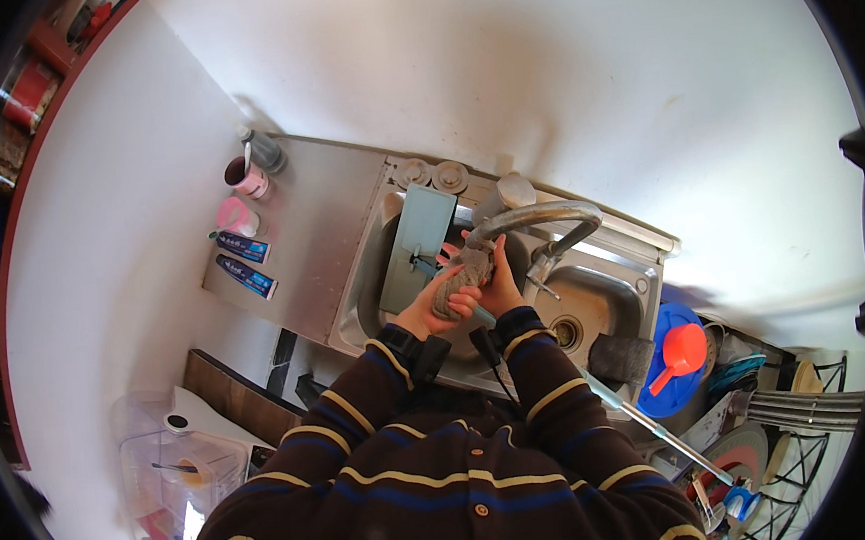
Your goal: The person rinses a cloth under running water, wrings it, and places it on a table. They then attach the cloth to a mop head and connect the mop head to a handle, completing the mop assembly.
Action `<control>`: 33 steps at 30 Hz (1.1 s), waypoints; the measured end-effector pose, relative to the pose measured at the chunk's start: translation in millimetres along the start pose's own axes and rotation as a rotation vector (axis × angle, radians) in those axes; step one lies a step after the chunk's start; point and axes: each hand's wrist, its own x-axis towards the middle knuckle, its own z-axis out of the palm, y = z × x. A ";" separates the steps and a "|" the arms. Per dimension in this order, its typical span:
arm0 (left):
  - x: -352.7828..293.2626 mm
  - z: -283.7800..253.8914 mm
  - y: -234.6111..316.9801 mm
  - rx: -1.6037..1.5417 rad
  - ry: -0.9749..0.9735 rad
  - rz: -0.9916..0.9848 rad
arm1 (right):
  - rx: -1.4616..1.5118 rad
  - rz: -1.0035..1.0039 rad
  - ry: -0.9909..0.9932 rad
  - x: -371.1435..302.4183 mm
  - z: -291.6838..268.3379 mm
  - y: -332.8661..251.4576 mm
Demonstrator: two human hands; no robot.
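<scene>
Both of my hands are at the left basin point(355, 310) of a double steel sink, below the curved tap point(569, 212). My left hand point(431, 312) has its fingers wrapped round a bunched grey-brown cloth point(465, 276). Opposite it, my right hand point(501, 285) grips the same cloth from the right. Behind the hands, a flat grey-green board point(429, 220) leans in the basin. A small dark and reddish object by the board is partly covered by the hands. A pale blue and silver pole point(654, 427) passes beneath my right forearm toward the basin.
A dark grey cloth point(622, 359) drapes the right basin's front edge. Further right, a red dipper point(681, 349) rests on a blue lid-like disc point(665, 394). Two dark blue tubes point(246, 277), a pink mug point(248, 178) and a bottle point(266, 152) stand or lie on the left counter.
</scene>
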 end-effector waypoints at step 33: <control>5.3 35.6 17.9 1.544 0.758 0.064 | -1.782 -0.353 0.441 47.7 -26.5 -7.1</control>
